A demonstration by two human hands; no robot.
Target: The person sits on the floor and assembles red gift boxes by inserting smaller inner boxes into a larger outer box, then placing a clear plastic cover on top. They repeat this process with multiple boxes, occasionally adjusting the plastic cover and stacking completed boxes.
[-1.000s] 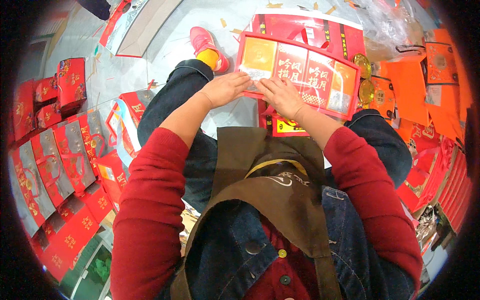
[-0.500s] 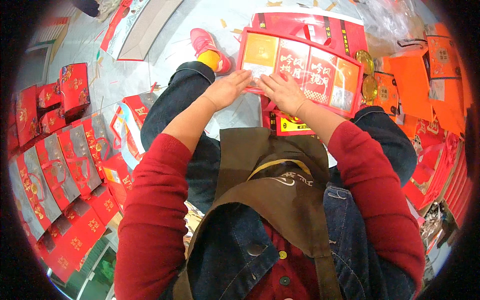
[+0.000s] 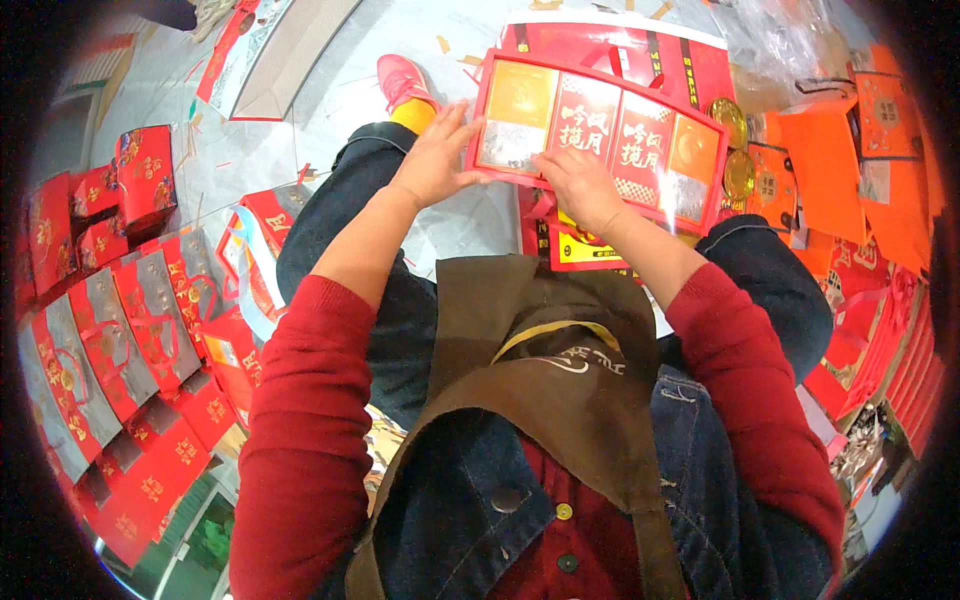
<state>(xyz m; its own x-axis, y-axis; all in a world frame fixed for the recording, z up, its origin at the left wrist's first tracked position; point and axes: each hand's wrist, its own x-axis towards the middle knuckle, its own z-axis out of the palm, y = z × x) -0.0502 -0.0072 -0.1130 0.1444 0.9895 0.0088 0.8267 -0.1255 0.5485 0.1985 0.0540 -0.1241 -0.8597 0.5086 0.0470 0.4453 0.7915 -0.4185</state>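
Observation:
A red-rimmed gift box rests slightly tilted in front of me, its face divided into orange, silver and red panels with white writing. Beside its left edge is my left hand, fingers apart and stretched along the rim, thumb at the front corner. My right hand lies over the near edge, fingertips touching the silver and red panels; its fingers are loosely extended and its thumb is partly hidden. Below the box, a red and yellow package shows between my knees.
Several red gift bags stand in rows at left, with red boxes behind them. A large red bag lies beyond the box. Two gold round tins and orange bags are at right, near clear plastic wrap.
My left hand has shifted left, off the box's front panel to its edge, with fingers spreading. My right hand has moved slightly right and nearer. The box has barely moved.

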